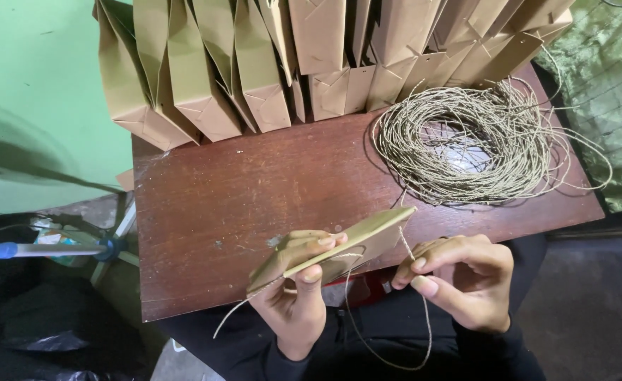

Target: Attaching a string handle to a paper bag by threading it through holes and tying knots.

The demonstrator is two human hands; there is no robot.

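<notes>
My left hand (298, 293) grips a flat folded brown paper bag (353, 243) by its lower edge, held just off the near edge of the wooden table (219, 204). My right hand (462, 279) pinches a strand of thin twine (424, 321) that runs through the bag's corner and loops down below my hands. Another twine end trails left from under the bag. A big loose coil of the same twine (476, 144) lies on the table's right side.
Several upright brown paper bags (254, 63) stand in a row along the table's far edge. A green wall (35, 92) is at left, a green mesh fabric (607, 92) at right, and a blue-handled pole (35, 248) low at left.
</notes>
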